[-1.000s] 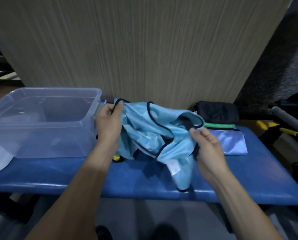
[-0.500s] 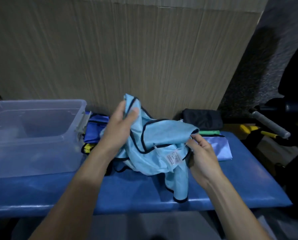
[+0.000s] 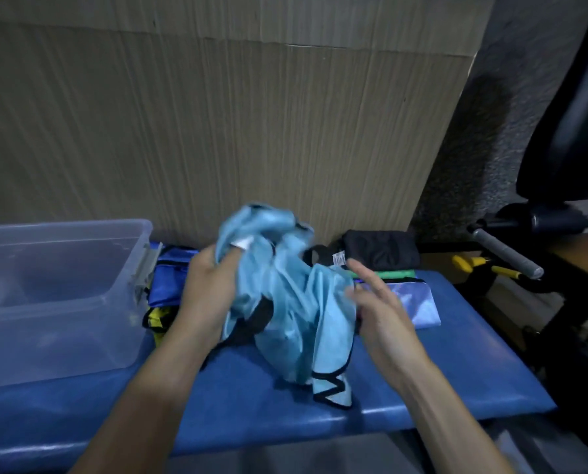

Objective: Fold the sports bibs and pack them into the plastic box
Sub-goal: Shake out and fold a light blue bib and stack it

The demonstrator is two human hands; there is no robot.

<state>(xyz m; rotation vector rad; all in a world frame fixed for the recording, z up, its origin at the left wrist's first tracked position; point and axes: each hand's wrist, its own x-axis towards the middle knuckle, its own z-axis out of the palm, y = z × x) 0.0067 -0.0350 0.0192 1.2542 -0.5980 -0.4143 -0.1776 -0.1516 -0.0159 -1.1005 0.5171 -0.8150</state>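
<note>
The left hand [image 3: 207, 295] grips a bunched top part of the light blue bib [image 3: 285, 302], fingers curled into the cloth, holding it up over the middle of the surface [image 3: 456, 371]. The right hand [image 3: 381, 309] is beside the bib's right side with fingers spread and loose; its fingertips seem to touch the cloth, though the blur leaves that uncertain. The bib's black-trimmed lower corner hangs down near the surface's front edge. The plastic box [image 3: 63, 289] sits at the left end, open. Between the box and the left hand lie a dark blue bib [image 3: 169, 278] and a yellow bib [image 3: 155, 319]. Toward the back right corner sit a black bundle [image 3: 381, 249], a green bib [image 3: 393, 274] and a pale folded bib [image 3: 412, 302]. Bare blue padding remains along the front edge and at the right end.

Half a second ago the right hand pinched the bib's edge near its label; now its fingers have let go and opened, and the bib is more crumpled and raised higher in the left hand.
</note>
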